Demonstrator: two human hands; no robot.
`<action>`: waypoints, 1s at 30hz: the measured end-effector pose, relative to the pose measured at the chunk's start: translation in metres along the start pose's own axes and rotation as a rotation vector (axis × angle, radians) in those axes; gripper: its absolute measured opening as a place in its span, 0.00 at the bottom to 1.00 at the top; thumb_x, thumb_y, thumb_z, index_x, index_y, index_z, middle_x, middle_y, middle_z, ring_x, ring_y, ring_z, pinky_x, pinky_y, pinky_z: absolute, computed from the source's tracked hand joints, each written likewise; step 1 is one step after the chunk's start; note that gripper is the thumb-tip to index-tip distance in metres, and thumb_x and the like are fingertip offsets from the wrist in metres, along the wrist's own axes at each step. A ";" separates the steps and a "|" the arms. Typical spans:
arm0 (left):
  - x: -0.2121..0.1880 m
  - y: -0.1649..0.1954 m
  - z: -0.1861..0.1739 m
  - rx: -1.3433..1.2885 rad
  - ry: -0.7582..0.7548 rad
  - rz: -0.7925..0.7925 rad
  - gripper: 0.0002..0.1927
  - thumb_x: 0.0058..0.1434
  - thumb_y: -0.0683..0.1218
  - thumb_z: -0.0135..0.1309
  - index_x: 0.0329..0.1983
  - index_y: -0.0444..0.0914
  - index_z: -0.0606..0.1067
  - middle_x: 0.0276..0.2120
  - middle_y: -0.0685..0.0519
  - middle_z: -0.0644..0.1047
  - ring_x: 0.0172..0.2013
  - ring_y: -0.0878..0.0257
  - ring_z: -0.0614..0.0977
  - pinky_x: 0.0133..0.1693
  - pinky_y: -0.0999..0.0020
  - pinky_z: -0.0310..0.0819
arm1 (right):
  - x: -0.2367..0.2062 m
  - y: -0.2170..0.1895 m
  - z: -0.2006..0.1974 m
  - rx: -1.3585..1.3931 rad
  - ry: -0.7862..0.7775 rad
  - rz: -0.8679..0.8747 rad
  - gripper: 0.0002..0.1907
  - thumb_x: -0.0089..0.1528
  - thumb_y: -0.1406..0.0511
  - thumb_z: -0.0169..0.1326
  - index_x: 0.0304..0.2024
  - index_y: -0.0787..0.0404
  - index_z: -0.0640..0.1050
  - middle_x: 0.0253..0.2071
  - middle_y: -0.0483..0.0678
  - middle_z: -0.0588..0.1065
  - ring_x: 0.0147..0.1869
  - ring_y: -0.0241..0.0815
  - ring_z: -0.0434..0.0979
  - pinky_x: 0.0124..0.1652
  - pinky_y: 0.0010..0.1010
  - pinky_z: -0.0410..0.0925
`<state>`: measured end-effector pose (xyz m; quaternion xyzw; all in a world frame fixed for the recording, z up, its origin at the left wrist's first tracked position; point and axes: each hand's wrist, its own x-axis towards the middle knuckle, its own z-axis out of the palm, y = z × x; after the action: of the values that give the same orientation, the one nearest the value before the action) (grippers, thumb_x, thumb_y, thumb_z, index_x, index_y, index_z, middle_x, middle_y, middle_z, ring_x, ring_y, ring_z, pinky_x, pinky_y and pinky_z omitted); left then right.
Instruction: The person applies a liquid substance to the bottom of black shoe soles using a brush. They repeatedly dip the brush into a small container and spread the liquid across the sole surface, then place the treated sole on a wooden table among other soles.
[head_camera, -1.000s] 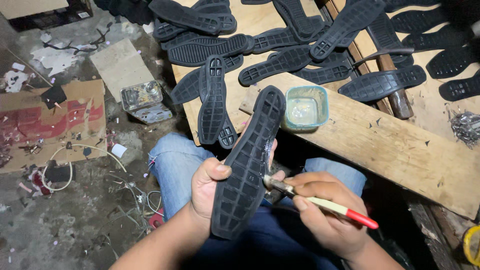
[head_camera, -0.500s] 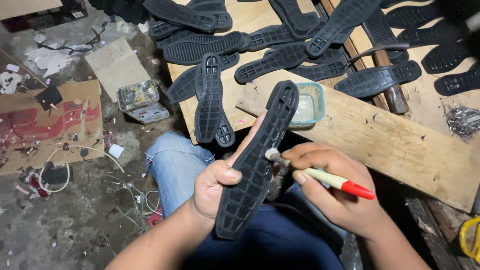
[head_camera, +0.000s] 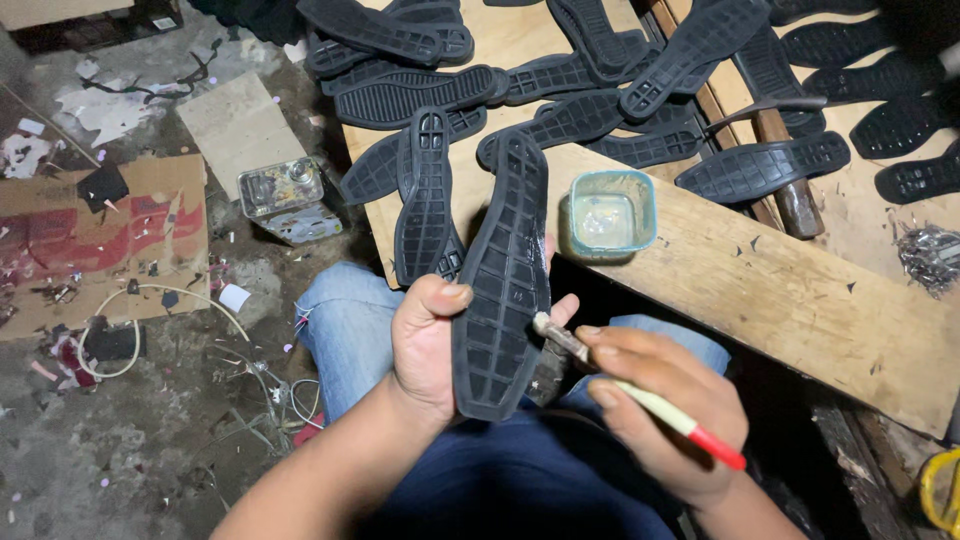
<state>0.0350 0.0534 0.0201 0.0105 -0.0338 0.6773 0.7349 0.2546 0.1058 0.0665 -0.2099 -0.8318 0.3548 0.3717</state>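
My left hand (head_camera: 425, 345) grips a black rubber shoe sole (head_camera: 503, 280) by its heel end, tread grid facing up, toe pointing away over the board. My right hand (head_camera: 665, 410) holds a small brush with a pale handle and red end (head_camera: 640, 392); its bristle tip touches the sole's right edge near the heel. A small teal tub of pale glue (head_camera: 607, 215) sits on the wooden plank (head_camera: 800, 300) just beyond the sole.
Several black soles (head_camera: 560, 75) lie spread over the wooden board ahead. A dented metal can (head_camera: 285, 198) stands on the dirty floor at left, near flattened cardboard (head_camera: 100, 240) and loose wire (head_camera: 160, 320). My jeans-clad knees (head_camera: 345, 320) are below.
The sole has turned from a slant to nearly straight ahead. The brush tip slid down along the sole's right edge toward the heel.
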 end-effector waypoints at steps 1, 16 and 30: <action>0.001 0.001 0.001 0.034 0.006 0.013 0.39 0.59 0.46 0.46 0.76 0.34 0.60 0.68 0.46 0.70 0.69 0.55 0.69 0.75 0.45 0.47 | -0.002 -0.002 0.005 -0.021 -0.017 -0.019 0.12 0.59 0.73 0.59 0.45 0.69 0.78 0.49 0.59 0.80 0.50 0.48 0.84 0.50 0.32 0.75; 0.008 0.004 -0.004 0.055 -0.044 0.129 0.35 0.63 0.45 0.45 0.76 0.36 0.61 0.67 0.46 0.72 0.67 0.56 0.72 0.78 0.41 0.47 | 0.005 -0.012 0.007 0.044 -0.256 -0.062 0.10 0.59 0.73 0.62 0.42 0.66 0.78 0.46 0.55 0.80 0.48 0.47 0.86 0.46 0.30 0.77; 0.027 0.004 -0.010 0.058 -0.188 0.158 0.30 0.70 0.49 0.42 0.76 0.41 0.60 0.61 0.47 0.73 0.76 0.55 0.58 0.73 0.28 0.45 | -0.004 -0.016 0.015 0.111 -0.176 -0.052 0.13 0.58 0.74 0.64 0.44 0.65 0.79 0.46 0.57 0.81 0.48 0.47 0.86 0.48 0.30 0.77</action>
<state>0.0332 0.0813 0.0122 0.0924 -0.0836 0.7297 0.6723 0.2444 0.0859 0.0693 -0.1354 -0.8454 0.4077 0.3174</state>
